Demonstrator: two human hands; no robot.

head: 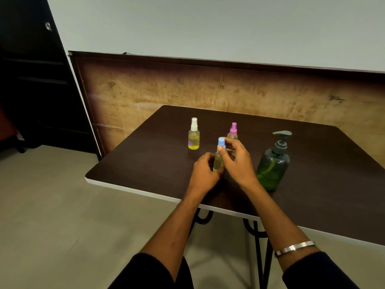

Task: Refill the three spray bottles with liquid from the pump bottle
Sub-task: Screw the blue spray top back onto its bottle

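Observation:
Three small clear spray bottles with yellowish liquid stand on the dark table (pixel 325 197). The white-capped spray bottle (pixel 194 134) is at the back left. Behind my right hand, partly hidden, stands the pink-capped spray bottle (pixel 233 130). My left hand (pixel 205 171) grips the body of the blue-capped spray bottle (pixel 220 152) near the table's middle. The fingertips of my right hand (pixel 236 161) pinch its blue cap. To the right of my right hand stands the green pump bottle (pixel 273 163), upright, with green liquid low inside.
A brown board (pixel 187 88) leans against the wall behind the table. A dark door or cabinet (pixel 31 80) stands at the left. The table's white front edge (pixel 129 187) runs near my forearms, with black metal legs under it.

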